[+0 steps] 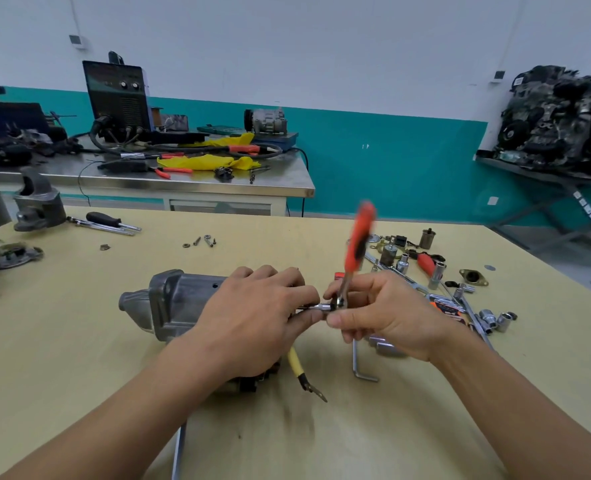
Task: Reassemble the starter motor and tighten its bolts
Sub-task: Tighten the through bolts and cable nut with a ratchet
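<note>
Gripping the head of an orange-and-black-handled ratchet wrench (357, 244) between thumb and curled fingers, a person's right hand (384, 317) holds the tool with its handle standing up and away from the body, the handle blurred in the head view. A short silver socket (325, 307) on the wrench head points left, into the end of a grey cast-metal starter motor (173, 303). The motor lies on its side near the middle of a pale yellow wooden table (79, 358). The left hand (252, 317) lies over the motor's body, fingers curled down over its far side and clasping it, with thumb and forefinger closing in beside the socket; whether they touch it cannot be told. A yellow-sleeved cable with a flat metal terminal lug (296, 365) trails from under the left hand toward the near edge, and a silver L-shaped hex key (356, 362) lies just below the right hand. To the right of that hand, loose chrome sockets (491, 320) and small metal parts are scattered across the tabletop. Toward the far left edge rest a black-handled screwdriver (107, 220) and a separate grey cast-metal housing (39, 206), with a few small screws and washers (200, 241) between them and the hands. Behind the table stands a stainless-steel workbench (183, 185) carrying a dark welding machine (117, 95), yellow cloth (204, 161) and orange-handled pliers (169, 171).
</note>
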Motion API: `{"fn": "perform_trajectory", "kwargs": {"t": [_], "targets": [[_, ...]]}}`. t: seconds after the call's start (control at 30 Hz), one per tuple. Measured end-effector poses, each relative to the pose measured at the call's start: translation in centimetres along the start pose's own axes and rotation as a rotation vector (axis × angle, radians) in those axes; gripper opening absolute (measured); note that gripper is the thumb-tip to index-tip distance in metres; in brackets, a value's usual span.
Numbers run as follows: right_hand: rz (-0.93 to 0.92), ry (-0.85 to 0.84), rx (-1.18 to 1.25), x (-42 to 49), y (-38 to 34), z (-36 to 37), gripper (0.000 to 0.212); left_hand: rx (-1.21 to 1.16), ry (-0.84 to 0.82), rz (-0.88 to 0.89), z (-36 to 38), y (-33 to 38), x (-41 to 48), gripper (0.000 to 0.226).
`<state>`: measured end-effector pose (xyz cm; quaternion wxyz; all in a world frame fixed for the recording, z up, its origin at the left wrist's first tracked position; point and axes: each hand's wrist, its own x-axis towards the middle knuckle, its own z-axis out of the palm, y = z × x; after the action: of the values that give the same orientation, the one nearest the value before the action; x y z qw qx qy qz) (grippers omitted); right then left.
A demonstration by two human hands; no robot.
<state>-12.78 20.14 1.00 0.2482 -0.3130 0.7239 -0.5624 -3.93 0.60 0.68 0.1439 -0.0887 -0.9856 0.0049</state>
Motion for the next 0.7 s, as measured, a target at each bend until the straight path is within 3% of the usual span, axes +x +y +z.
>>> {"fn": "perform_trajectory", "kwargs": {"t": [0.1, 0.17, 0.2, 0.33, 0.4, 0.53, 0.63, 0.7], "targets": [[-0.063, 0.012, -0.094, -0.05, 0.11, 0.06, 0.035, 0.018, 0.009, -0.001, 0.11, -0.03, 0.00, 0.047], [-0.072, -0.007, -0.079, -0.15, -0.01, 0.08, 0.024, 0.022, 0.009, -0.003, 0.16, -0.07, 0.01, 0.045], [-0.056, -0.020, -0.064, -0.24, -0.25, 0.17, 0.019, 0.022, 0.011, -0.003, 0.14, -0.11, 0.02, 0.044], [0.106, -0.043, 0.013, 0.10, -0.16, 0.47, 0.043, 0.024, 0.016, -0.004, 0.21, -0.13, 0.07, 0.040], [0.116, -0.045, 0.024, 0.17, 0.05, 0.38, 0.039, 0.031, 0.013, -0.002, 0.24, -0.08, 0.04, 0.042], [-0.046, -0.023, -0.086, 0.05, 0.20, -0.27, 0.022, 0.023, 0.013, -0.005, 0.08, 0.05, 0.04, 0.047], [-0.112, -0.021, -0.120, 0.07, 0.38, -0.14, 0.035, 0.035, 0.014, -0.013, 0.15, 0.11, 0.05, 0.049], [-0.119, -0.008, -0.147, -0.03, 0.27, -0.15, 0.028, 0.040, 0.013, -0.015, 0.17, 0.07, 0.06, 0.048]]}}
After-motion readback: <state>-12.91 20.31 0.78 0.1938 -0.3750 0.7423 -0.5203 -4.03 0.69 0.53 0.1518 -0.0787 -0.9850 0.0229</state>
